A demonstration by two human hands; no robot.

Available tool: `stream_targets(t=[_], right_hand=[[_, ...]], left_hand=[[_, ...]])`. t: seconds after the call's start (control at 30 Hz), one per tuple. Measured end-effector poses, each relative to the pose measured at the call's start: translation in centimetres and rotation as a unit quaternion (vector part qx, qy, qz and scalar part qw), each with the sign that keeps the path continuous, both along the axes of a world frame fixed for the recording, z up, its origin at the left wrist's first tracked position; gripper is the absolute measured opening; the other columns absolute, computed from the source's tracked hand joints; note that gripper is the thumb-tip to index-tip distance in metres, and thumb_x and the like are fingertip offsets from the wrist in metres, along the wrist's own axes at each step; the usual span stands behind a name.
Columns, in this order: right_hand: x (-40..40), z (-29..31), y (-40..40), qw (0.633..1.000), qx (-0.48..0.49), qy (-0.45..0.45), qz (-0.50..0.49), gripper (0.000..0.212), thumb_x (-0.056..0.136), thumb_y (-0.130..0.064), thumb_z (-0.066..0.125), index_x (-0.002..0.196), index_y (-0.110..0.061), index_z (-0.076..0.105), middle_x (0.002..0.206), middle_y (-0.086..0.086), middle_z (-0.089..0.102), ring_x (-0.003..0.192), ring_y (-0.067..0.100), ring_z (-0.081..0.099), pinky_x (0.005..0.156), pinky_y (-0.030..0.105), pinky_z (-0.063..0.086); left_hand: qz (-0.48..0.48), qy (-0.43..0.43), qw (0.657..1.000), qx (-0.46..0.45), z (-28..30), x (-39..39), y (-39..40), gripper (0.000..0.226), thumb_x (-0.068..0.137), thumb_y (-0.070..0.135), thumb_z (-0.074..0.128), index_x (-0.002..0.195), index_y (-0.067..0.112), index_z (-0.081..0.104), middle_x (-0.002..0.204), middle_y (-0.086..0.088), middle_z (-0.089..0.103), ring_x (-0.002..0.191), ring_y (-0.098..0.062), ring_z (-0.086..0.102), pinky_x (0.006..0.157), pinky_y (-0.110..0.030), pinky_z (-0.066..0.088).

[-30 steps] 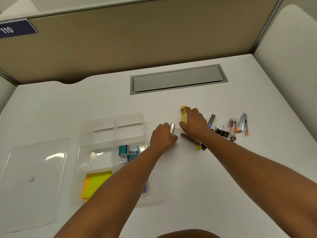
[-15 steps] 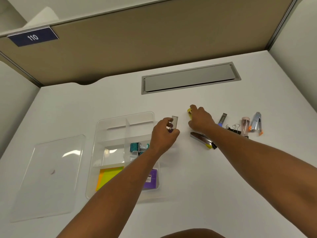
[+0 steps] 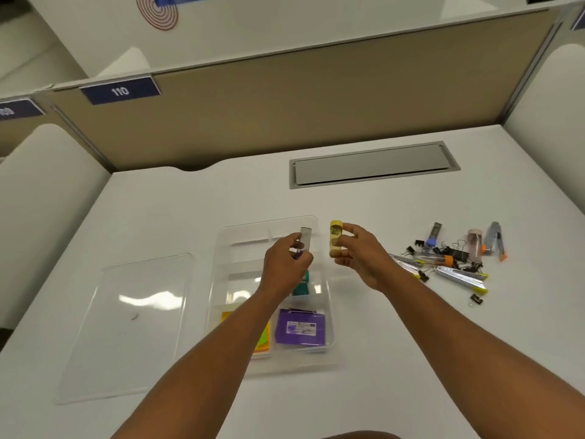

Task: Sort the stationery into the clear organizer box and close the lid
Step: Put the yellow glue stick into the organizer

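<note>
The clear organizer box [image 3: 327, 315] lies open on the white desk, with a purple box [image 3: 300, 327], orange and green sticky notes [image 3: 264, 342] and teal items [image 3: 302, 285] in its compartments. My left hand [image 3: 286, 264] is over the box's far half, shut on a small silver case [image 3: 305, 238]. My right hand [image 3: 357, 253] is just right of the box, shut on a small yellow tube [image 3: 335, 237] held upright. The clear lid [image 3: 133, 324] lies flat to the left of the box.
A heap of loose stationery lies at the right: black binder clips [image 3: 456, 253], lead tubes [image 3: 433, 236], a pink tube [image 3: 474, 243], a small stapler [image 3: 495, 240] and silver-yellow cutters [image 3: 460, 278]. A grey cable hatch [image 3: 373, 164] sits at the back, before the beige partition.
My right hand has lifted the yellow tube off the desk and brought it toward the box. My left hand has carried the silver case left over the box. The camera has tilted up.
</note>
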State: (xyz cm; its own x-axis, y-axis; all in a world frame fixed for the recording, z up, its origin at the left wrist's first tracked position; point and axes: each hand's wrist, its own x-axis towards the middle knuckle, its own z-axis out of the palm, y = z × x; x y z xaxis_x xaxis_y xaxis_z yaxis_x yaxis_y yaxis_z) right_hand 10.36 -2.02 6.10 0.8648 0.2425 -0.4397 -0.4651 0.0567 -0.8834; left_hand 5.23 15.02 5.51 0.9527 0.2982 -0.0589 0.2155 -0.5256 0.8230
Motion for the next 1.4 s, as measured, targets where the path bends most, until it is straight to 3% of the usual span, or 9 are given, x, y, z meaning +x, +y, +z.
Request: stream_targets(t=[0.1, 0.33, 0.5, 0.63, 0.83, 1.03, 1.2, 1.33, 1.4], right_hand=[[-1.5, 0.9, 2.9, 0.999, 0.033, 0.009, 0.028, 0.046, 0.092, -0.011, 0.059, 0.135, -0.022, 0.047, 0.112, 0.014, 0.065, 0.087, 0.025, 0.070, 0.073, 0.031, 0.058], [-3.9, 1.5, 8.9, 0.992, 0.037, 0.021, 0.115, 0.041, 0.091, -0.012, 0.058, 0.129, -0.024, 0.053, 0.117, 0.016, 0.063, 0.092, 0.028, 0.066, 0.073, 0.031, 0.058], [-4.7, 1.1, 11.8, 0.996, -0.007, 0.023, 0.085, 0.041, 0.096, -0.017, 0.048, 0.136, -0.024, 0.050, 0.112, 0.013, 0.063, 0.085, 0.024, 0.063, 0.067, 0.028, 0.056], [-5.0, 0.9, 13.4, 0.997, -0.064, -0.015, 0.051, 0.045, 0.099, -0.023, 0.050, 0.144, -0.026, 0.043, 0.114, 0.011, 0.063, 0.088, 0.024, 0.064, 0.071, 0.031, 0.055], [-5.6, 0.8, 14.6, 0.979, -0.171, -0.107, 0.031, 0.049, 0.095, -0.024, 0.061, 0.141, -0.019, 0.047, 0.114, 0.008, 0.065, 0.099, 0.022, 0.064, 0.080, 0.031, 0.052], [-5.7, 0.6, 14.8, 0.966, -0.209, -0.151, 0.027, 0.035, 0.095, -0.019, 0.060, 0.129, -0.016, 0.062, 0.119, 0.004, 0.067, 0.099, 0.017, 0.061, 0.078, 0.028, 0.049], [-5.5, -0.1, 15.3, 0.900, -0.362, -0.231, 0.075, 0.039, 0.095, -0.024, 0.060, 0.133, -0.017, 0.059, 0.127, 0.004, 0.064, 0.107, 0.021, 0.060, 0.089, 0.032, 0.051], [-5.8, -0.8, 16.0, 0.816, -0.468, -0.311, 0.136, 0.038, 0.094, -0.023, 0.056, 0.131, -0.019, 0.060, 0.121, 0.006, 0.067, 0.104, 0.025, 0.059, 0.086, 0.037, 0.051], [-6.1, -1.1, 16.4, 0.760, -0.526, -0.345, 0.162, 0.037, 0.094, -0.023, 0.054, 0.130, -0.024, 0.059, 0.117, 0.004, 0.068, 0.104, 0.026, 0.055, 0.084, 0.040, 0.050]], left_hand=[[0.002, 0.001, 1.000, 0.009, 0.3, -1.2, 3.0, 0.047, 0.084, 0.023, 0.069, 0.130, 0.020, 0.059, 0.111, 0.006, 0.067, 0.081, 0.000, 0.063, 0.063, -0.008, 0.050], [-0.017, 0.032, 0.996, 0.078, 0.6, -3.6, 9.0, 0.043, 0.083, 0.022, 0.070, 0.125, 0.018, 0.065, 0.114, -0.001, 0.068, 0.086, -0.010, 0.061, 0.076, -0.020, 0.047], [-0.078, 0.085, 0.981, 0.153, 0.7, -4.4, 12.9, 0.040, 0.080, 0.021, 0.069, 0.121, 0.018, 0.068, 0.110, -0.002, 0.070, 0.087, -0.012, 0.059, 0.072, -0.018, 0.044], [-0.146, 0.127, 0.951, 0.240, 0.1, -4.3, 14.2, 0.037, 0.084, 0.014, 0.063, 0.121, 0.017, 0.068, 0.114, -0.004, 0.069, 0.098, -0.021, 0.062, 0.084, -0.031, 0.052], [-0.253, 0.173, 0.891, 0.335, -1.2, -3.8, 13.4, 0.040, 0.086, 0.013, 0.066, 0.126, 0.019, 0.064, 0.117, -0.005, 0.067, 0.103, -0.023, 0.060, 0.089, -0.033, 0.053], [-0.342, 0.213, 0.860, 0.313, -0.8, -2.9, 14.2, 0.037, 0.094, 0.014, 0.053, 0.129, 0.010, 0.062, 0.125, -0.009, 0.063, 0.113, -0.027, 0.057, 0.093, -0.034, 0.048], [-0.336, 0.195, 0.878, 0.280, -0.9, -3.3, 14.4, 0.030, 0.094, 0.009, 0.052, 0.119, 0.005, 0.067, 0.119, -0.010, 0.066, 0.107, -0.027, 0.060, 0.088, -0.033, 0.049], [-0.280, 0.142, 0.916, 0.251, -0.9, -4.0, 14.9, 0.025, 0.088, 0.004, 0.058, 0.108, 0.008, 0.073, 0.112, -0.007, 0.070, 0.102, -0.023, 0.063, 0.090, -0.035, 0.053], [-0.219, 0.104, 0.945, 0.219, -0.6, -4.2, 15.5, 0.022, 0.086, 0.004, 0.059, 0.098, 0.011, 0.076, 0.103, -0.005, 0.072, 0.091, -0.019, 0.064, 0.080, -0.028, 0.051]])
